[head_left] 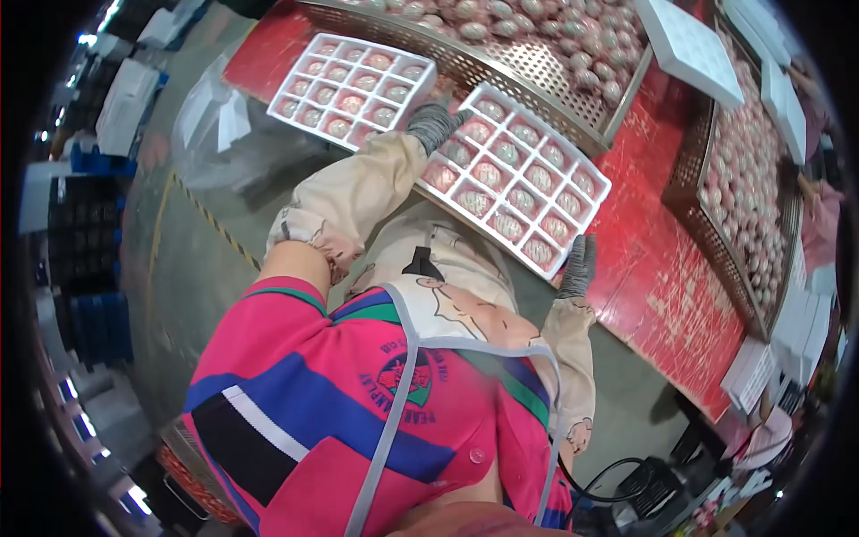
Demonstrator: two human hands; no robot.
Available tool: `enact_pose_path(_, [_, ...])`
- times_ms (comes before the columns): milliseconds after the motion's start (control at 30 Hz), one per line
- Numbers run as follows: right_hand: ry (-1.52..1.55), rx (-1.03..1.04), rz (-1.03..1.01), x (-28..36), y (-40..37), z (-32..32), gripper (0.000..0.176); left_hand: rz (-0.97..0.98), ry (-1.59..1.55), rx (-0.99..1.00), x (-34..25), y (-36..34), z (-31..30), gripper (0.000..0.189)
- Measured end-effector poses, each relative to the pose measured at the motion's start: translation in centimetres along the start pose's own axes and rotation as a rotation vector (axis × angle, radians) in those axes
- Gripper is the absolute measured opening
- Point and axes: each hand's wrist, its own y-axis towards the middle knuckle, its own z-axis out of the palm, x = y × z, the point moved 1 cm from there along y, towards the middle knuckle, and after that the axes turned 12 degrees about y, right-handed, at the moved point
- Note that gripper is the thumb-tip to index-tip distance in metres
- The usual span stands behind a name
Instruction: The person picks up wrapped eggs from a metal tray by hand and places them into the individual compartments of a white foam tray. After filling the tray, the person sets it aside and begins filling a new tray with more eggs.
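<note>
A white divided tray [548, 134] sits tilted at the front edge of the red table, with egg-shaped, film-wrapped items [485, 173] in its compartments. Grey-gloved, my left hand [436, 126] grips the tray's left end. At the opposite end, my right hand [579, 268], also in a grey glove, holds the near right corner with its fingers along the outer side. Parts of both hands' fingers are hidden by the tray or the viewing angle. Left of my left hand lies a second white divided tray [377, 48], filled with similar wrapped items.
Behind the trays stands a perforated metal bin [528, 76] heaped with wrapped items; another perforated bin [684, 183] is at right. White trays [693, 49] rest across the bins. The red table [667, 277] is scuffed. Clear plastic bags [210, 134] hang at left. Co-workers' sleeves [819, 228] show far right.
</note>
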Motion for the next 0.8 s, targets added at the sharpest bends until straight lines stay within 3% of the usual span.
enact_pose_path(33, [0.134, 0.069, 0.233, -0.3, 0.2, 0.9, 0.046, -0.079, -0.273, 0.335, 2.0, -0.3, 2.6, 0.059])
enact_pose_path(67, [-0.171, 0.131, -0.045, -0.4, -1.0, 1.7, 0.052, -0.149, -0.552, 0.671, 2.2, -0.6, 2.3, 0.057])
enact_pose_path(133, [0.204, 0.153, 0.032, 0.6, -2.9, 3.0, 0.054, -0.050, -0.310, 0.560, 1.0, -1.5, 0.0, 0.055])
enact_pose_path(167, [0.256, 0.118, 0.060, 0.6, -3.1, 3.1, 0.053, -0.030, -0.255, 0.627, 0.8, -1.4, -0.4, 0.057])
enact_pose_path(200, [0.303, 0.079, 0.096, 0.5, -3.4, 3.0, 0.052, 0.035, -0.320, 0.550, 1.5, -1.5, 0.9, 0.058])
enact_pose_path(267, [0.436, 0.100, 0.180, 1.2, -3.9, 3.0, 0.050, -0.006, -0.388, 0.599, 0.5, -2.5, -1.3, 0.058])
enact_pose_path(333, [0.619, 0.233, 0.354, 2.0, -4.6, 3.2, 0.055, 0.038, -0.331, 0.377, 2.4, -2.8, 5.3, 0.055])
enact_pose_path(367, [0.519, 0.187, 0.345, 3.8, -5.8, 4.5, 0.059, 0.018, -0.591, 0.598, 1.7, -2.8, 2.0, 0.052])
enact_pose_path(400, [0.599, 0.209, 0.405, 3.2, -5.7, 4.0, 0.059, 0.049, -0.463, 0.701, 0.8, -2.6, -1.7, 0.048])
enact_pose_path(533, [0.719, 0.139, 0.449, 4.9, -8.1, 6.1, 0.058, 0.032, -0.515, 0.499, 2.9, -4.2, -5.2, 0.048])
enact_pose_path(567, [0.567, 0.231, 0.392, 7.3, -9.0, 9.2, 0.056, 0.036, -0.499, 0.442, 3.9, -4.0, -6.3, 0.050])
enact_pose_path(600, [0.560, 0.231, 0.402, 7.8, -9.4, 11.1, 0.056, -0.052, -0.414, 0.551, 4.2, -3.0, -11.3, 0.055])
enact_pose_path(667, [0.631, 0.292, 0.441, 7.8, -9.7, 14.3, 0.055, -0.118, -0.300, 0.501, 8.2, -1.4, -13.5, 0.056])
enact_pose_path(733, [0.536, 0.266, 0.316, 6.2, -8.2, 18.5, 0.052, -0.062, -0.169, 0.338, 13.5, 0.6, -14.7, 0.055])
enact_pose_path(800, [0.500, 0.358, 0.348, 6.3, -7.7, 24.3, 0.051, -0.225, -0.280, 0.360, 18.6, 2.8, -16.6, 0.053])
